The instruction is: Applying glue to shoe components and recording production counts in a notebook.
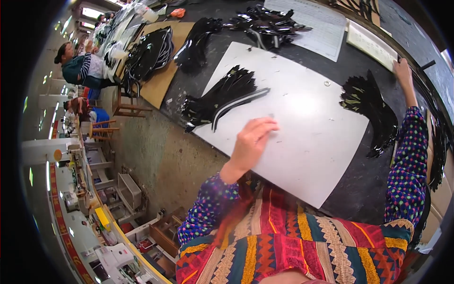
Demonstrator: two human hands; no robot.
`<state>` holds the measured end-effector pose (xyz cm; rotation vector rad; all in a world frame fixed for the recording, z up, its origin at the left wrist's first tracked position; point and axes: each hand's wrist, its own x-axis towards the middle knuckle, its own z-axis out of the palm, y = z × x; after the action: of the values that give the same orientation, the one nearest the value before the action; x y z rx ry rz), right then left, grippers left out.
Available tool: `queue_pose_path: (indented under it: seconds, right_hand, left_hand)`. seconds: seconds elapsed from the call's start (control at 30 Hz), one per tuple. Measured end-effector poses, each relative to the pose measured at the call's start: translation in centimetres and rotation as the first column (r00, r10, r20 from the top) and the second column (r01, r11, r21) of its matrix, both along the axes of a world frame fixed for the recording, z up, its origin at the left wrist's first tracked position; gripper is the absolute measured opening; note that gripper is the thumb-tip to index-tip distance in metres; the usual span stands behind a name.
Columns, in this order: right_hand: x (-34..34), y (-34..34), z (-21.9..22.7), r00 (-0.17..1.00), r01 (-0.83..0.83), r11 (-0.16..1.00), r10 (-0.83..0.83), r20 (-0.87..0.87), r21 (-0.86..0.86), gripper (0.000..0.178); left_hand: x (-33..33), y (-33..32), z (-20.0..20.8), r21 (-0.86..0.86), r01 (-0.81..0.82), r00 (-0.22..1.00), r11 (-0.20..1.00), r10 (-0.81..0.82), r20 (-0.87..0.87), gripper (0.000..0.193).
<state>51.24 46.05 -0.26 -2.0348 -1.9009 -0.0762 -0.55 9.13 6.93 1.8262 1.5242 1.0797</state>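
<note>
Over the white board, my left hand hovers with thumb and fingers pinched together. A small greyish bit shows at its fingertips, too blurred to name. Beyond that hand lies a fanned bundle of black glossy strips, with a loose grey-edged strip along its near side. My right arm stretches to the far right, where my right hand is closed at the end of a long pale box. Something small and dark shows at its fingers. A second black bundle rests at the board's right edge.
More black strip bundles lie at the back of the dark table, near a written sheet. Brown cardboard carries another pile at left. Long black strips run along the right edge. A co-worker sits far left, near stools.
</note>
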Motion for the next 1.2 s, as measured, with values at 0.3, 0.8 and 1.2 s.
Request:
queue_pose_path:
  seconds: [0.3, 0.8, 1.2]
  right_hand:
    - [-19.7, -23.9, 14.5, 0.864, -0.456, 0.888, 0.429, -0.263, -0.05, 0.024]
    - [-3.5, -31.0, 3.2, 0.978, 0.206, 0.975, -0.206, -0.014, 0.085, 0.021]
    - [-1.6, -30.8, 3.8, 0.976, 0.063, 0.981, -0.099, -0.192, -0.186, 0.02]
  left_hand:
    - [-9.8, -0.1, -3.7, 0.186, -0.23, 0.806, 0.955, 0.294, -0.513, 0.039]
    - [-3.2, 1.3, -6.2, 0.375, -0.109, 0.83, 0.921, 0.292, -0.475, 0.012]
    - [1.0, 0.4, -5.6, 0.324, 0.175, 0.88, 0.93, 0.0, -0.475, 0.013]
